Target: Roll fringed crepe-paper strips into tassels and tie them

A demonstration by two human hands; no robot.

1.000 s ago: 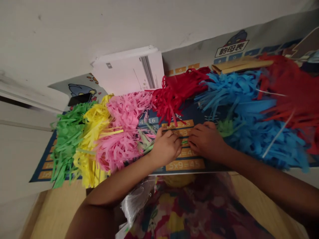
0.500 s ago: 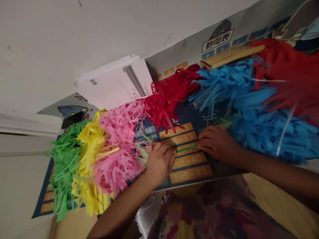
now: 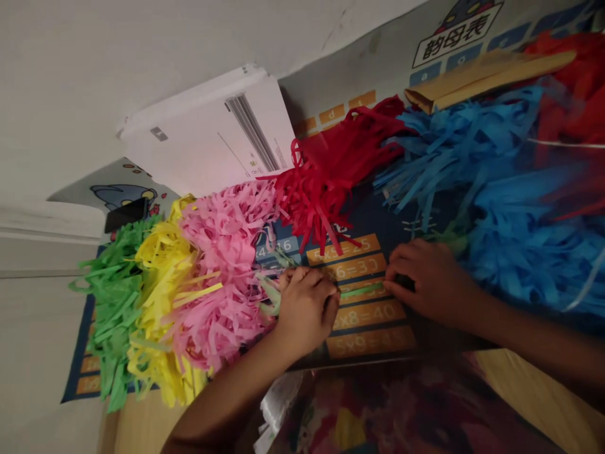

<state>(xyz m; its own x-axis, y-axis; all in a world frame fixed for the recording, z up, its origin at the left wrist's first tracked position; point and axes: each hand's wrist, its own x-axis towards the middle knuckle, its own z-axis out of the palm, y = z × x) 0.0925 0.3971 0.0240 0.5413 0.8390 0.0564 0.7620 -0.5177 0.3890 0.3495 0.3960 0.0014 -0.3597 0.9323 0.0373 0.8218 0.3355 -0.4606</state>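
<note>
A thin green paper strip (image 3: 362, 291) stretches between my two hands, just above the dark blue mat with orange times-table boxes. My left hand (image 3: 306, 310) is closed on the strip's left end, its fingers curled down; pale green strips (image 3: 270, 295) lie against its left side. At the other end, my right hand (image 3: 425, 277) pinches the strip between thumb and fingers. Some blurred green strips (image 3: 451, 238) lie just beyond that hand. Pink shredded strips (image 3: 227, 252) are heaped left of my left hand, and blue ones (image 3: 520, 252) right of my right hand.
Yellow strips (image 3: 163, 296) and green strips (image 3: 116, 302) are piled at the left. Dark red strips (image 3: 331, 176) lie behind my hands, beside a white box (image 3: 203, 139) against the wall. A tan envelope (image 3: 486, 79) and bright red strips (image 3: 583, 94) are at the back right.
The camera view has shifted, so the right-hand piles sit farther right. My hands keep their hold on the green strip, which now looks flatter and wider.
</note>
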